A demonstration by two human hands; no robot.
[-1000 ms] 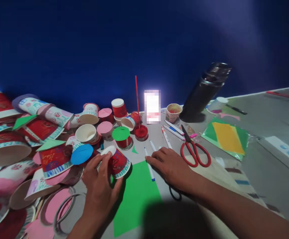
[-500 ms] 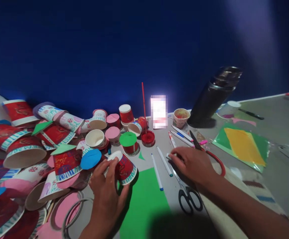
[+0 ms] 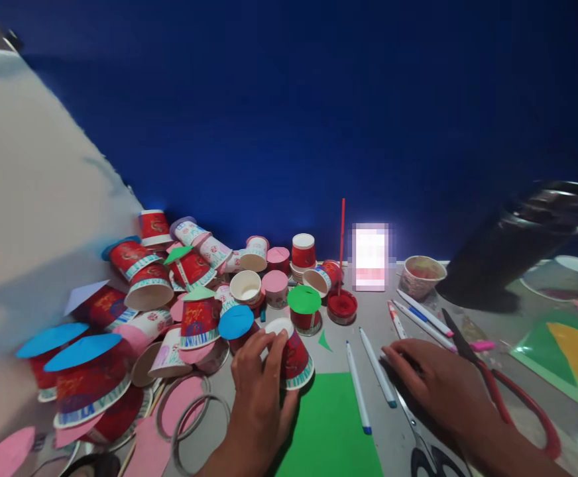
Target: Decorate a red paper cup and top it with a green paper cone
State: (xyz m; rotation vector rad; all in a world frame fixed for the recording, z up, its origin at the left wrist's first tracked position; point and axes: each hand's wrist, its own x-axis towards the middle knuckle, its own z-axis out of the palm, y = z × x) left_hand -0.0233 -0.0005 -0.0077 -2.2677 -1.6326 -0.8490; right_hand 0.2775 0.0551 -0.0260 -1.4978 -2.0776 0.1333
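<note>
My left hand (image 3: 264,384) has its fingers and thumb around an upturned red paper cup (image 3: 296,358) with a white base on top and a blue-and-white band along the rim. It stands at the edge of a green paper sheet (image 3: 329,424). Over the blades of the black-handled scissors (image 3: 412,419) is my right hand (image 3: 433,377), fingertips drawn together; what they pinch, if anything, is hidden. Just left of them lie a teal-ended marker (image 3: 377,368) and a blue-ended marker (image 3: 358,387). A cup with a green paper disc (image 3: 304,300) stands behind the held cup.
Many decorated cups (image 3: 199,321) are heaped at left, near grey rings (image 3: 177,424). A red paint pot (image 3: 342,310) with a brush stands behind. Red-handled scissors (image 3: 532,424), a dark bottle (image 3: 512,245) and a plastic packet (image 3: 562,358) are at right. A blue wall (image 3: 289,119) rises behind.
The view has swung left, so everything sits further right and lower. My left hand stays on the red cup. A small white piece at my right fingertips no longer shows.
</note>
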